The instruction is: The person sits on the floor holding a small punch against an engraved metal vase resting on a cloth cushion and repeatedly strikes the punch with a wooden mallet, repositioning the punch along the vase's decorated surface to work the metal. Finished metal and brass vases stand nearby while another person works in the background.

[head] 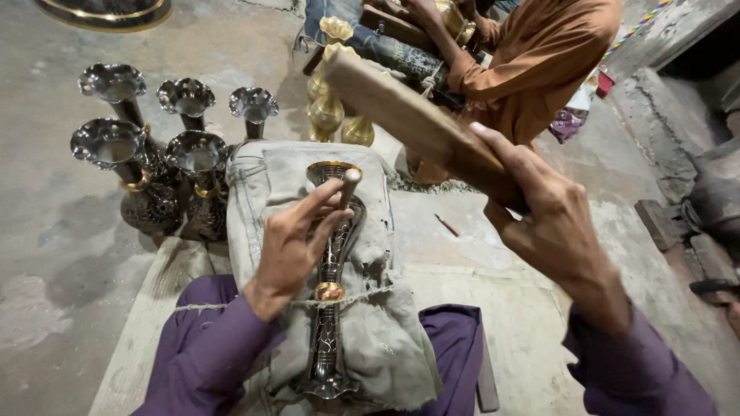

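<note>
The dark engraved metal vase [330, 293] lies lengthwise on a grey cloth pad [370, 323] across the lap. It looks rigid and fairly heavy, slick where polished, and the thin flared rim probably dents easily, so I'd grip the narrow neck near the brass ring. Left hand [297, 243] fingers pinch a small metal punch [349, 185] against the vase. Right hand [551, 212] fingers wrap tight around a raised wooden bat [408, 115]. No labels or packages that I can spot.
</note>
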A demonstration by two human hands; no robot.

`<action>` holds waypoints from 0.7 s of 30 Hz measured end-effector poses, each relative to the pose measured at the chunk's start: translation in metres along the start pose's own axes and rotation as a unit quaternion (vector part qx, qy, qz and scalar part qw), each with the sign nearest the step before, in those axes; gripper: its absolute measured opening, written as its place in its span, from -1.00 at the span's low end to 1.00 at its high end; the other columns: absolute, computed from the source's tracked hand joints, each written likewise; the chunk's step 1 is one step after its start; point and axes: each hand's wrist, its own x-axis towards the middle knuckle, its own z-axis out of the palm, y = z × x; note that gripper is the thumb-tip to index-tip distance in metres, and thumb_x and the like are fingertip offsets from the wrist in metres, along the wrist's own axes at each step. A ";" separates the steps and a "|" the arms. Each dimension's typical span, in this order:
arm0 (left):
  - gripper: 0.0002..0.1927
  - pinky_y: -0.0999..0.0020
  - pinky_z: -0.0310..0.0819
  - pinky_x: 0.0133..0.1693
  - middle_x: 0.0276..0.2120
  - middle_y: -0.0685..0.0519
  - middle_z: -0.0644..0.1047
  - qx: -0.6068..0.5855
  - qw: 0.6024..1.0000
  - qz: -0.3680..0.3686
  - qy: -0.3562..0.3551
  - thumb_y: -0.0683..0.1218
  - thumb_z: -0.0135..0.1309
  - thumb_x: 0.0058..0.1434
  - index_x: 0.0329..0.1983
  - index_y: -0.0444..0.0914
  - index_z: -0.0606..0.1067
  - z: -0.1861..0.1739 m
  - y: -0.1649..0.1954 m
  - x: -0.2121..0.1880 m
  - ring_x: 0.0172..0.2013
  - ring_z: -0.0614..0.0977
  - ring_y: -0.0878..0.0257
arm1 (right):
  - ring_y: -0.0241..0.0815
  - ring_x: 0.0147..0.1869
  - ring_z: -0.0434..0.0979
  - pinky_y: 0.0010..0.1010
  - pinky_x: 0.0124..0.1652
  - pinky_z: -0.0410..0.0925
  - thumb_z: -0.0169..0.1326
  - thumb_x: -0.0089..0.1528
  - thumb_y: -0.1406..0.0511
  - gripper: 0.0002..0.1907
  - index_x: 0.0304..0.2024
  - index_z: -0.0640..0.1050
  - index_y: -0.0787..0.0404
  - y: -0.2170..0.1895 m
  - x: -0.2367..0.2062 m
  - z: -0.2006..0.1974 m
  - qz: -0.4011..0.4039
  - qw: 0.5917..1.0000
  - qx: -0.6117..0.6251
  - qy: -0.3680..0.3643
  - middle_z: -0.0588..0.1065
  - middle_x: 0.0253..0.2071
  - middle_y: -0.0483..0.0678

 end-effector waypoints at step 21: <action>-0.67 0.33 0.75 -0.10 -0.15 -0.05 0.69 -0.047 0.988 -0.021 0.145 -0.19 0.18 0.36 0.15 -0.22 0.41 0.021 -0.006 -0.032 -0.13 0.78 0.17 | -0.31 -0.42 0.46 -0.45 -0.47 0.33 0.12 0.32 0.26 -0.51 0.30 0.50 -0.27 -0.072 0.040 -0.046 -0.199 0.944 -0.262 0.032 0.55 -0.34 -0.27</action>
